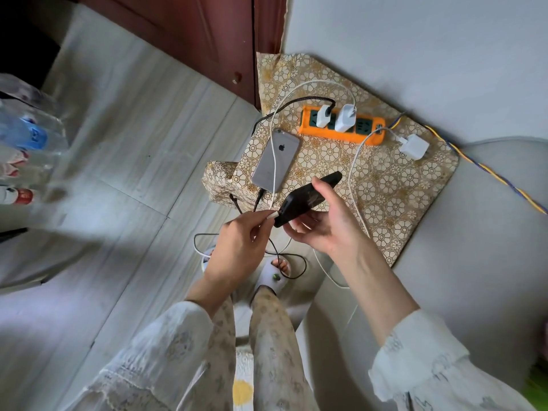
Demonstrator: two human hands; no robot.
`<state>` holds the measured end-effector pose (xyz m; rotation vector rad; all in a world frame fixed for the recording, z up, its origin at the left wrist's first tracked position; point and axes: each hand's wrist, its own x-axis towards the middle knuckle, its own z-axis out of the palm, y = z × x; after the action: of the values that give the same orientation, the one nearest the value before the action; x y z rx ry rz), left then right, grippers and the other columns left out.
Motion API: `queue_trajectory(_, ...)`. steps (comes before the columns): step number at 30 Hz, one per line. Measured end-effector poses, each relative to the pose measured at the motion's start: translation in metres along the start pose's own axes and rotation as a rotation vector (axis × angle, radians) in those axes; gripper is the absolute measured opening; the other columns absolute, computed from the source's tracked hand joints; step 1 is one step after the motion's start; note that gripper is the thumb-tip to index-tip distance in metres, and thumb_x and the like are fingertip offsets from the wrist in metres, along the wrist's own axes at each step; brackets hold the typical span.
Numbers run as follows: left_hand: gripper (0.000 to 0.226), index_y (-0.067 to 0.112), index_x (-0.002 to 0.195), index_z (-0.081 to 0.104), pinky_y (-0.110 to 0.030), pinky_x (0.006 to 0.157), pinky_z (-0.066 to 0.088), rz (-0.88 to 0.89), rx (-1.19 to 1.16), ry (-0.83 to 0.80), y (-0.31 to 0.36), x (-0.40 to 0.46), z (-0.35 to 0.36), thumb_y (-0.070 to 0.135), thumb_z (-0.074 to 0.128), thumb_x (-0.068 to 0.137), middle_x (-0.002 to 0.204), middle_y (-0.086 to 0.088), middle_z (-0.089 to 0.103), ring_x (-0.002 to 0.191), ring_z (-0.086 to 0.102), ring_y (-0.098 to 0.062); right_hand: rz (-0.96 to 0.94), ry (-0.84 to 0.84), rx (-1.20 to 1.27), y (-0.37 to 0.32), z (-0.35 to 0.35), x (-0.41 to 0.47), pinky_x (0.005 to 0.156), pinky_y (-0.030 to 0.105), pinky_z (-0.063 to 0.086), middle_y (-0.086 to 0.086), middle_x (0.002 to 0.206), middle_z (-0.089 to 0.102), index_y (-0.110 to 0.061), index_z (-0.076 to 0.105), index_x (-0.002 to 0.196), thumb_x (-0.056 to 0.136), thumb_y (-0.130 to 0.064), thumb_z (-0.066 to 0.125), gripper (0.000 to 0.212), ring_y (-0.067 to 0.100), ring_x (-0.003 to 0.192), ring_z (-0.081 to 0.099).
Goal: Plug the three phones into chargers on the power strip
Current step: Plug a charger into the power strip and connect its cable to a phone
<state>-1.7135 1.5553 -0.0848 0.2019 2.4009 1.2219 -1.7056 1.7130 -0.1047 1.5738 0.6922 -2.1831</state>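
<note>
The right hand (pixel 321 223) grips a black phone (pixel 308 198). The left hand (pixel 240 247) pinches a white cable plug (pixel 271 215) at its lower end, seemingly touching the port. Beyond lies a silver phone (pixel 275 160).

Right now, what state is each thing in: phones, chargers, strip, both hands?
Silver phone: face down on the table, black cable at its port.
Black phone: held in right hand.
White plug: pinched by left hand, at the black phone's port.
Orange power strip: two chargers plugged in.
Third charger: unplugged, lying beside the strip.
</note>
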Motion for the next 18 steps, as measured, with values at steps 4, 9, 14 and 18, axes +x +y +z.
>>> queue_trajectory(4, 0.015, 0.008, 0.09, 0.07, -0.017, 0.049, 0.027, 0.013, 0.085, -0.004, -0.0033, -0.0003, 0.0006, 0.014, 0.056, 0.089, 0.048, 0.011, 0.035, 0.048, 0.039, -0.01, -0.075, 0.05, -0.027, 0.0045, 0.0007, -0.0012, 0.074, 0.042, 0.056, 0.013, 0.09, 0.065, -0.009, 0.06, 0.092, 0.067, -0.035, 0.077, 0.039, 0.025, 0.093, 0.063)
queue_trajectory(9, 0.02, 0.012, 0.095, 0.07, -0.034, 0.056, 0.041, -0.001, 0.192, -0.077, -0.0048, 0.0034, -0.0003, 0.021, 0.053, 0.09, 0.063, -0.006, 0.061, 0.06, 0.05, -0.029, -0.13, 0.091, -0.087, 0.0059, 0.0036, 0.0019, 0.071, 0.038, 0.058, 0.006, 0.078, 0.066, -0.014, 0.062, 0.083, 0.065, -0.034, 0.079, 0.032, 0.02, 0.088, 0.064)
queue_trajectory(14, 0.027, 0.006, 0.085, 0.066, -0.042, 0.061, 0.046, -0.013, 0.321, -0.092, -0.0062, 0.0051, 0.001, 0.026, 0.05, 0.091, 0.076, -0.014, 0.065, 0.074, 0.056, -0.041, -0.14, 0.116, -0.132, 0.0074, 0.0043, 0.0017, 0.066, 0.034, 0.058, 0.005, 0.083, 0.068, -0.016, 0.064, 0.081, 0.064, -0.036, 0.079, 0.031, 0.019, 0.092, 0.064)
queue_trajectory(18, 0.026, 0.009, 0.086, 0.066, -0.04, 0.064, 0.047, -0.051, 0.379, -0.089, -0.0078, -0.0005, 0.0052, 0.027, 0.049, 0.091, 0.083, -0.011, 0.069, 0.079, 0.06, -0.039, -0.141, 0.138, -0.182, 0.0097, 0.005, 0.0003, 0.061, 0.03, 0.056, 0.006, 0.083, 0.066, -0.014, 0.063, 0.081, 0.065, -0.034, 0.079, 0.03, 0.017, 0.089, 0.062)
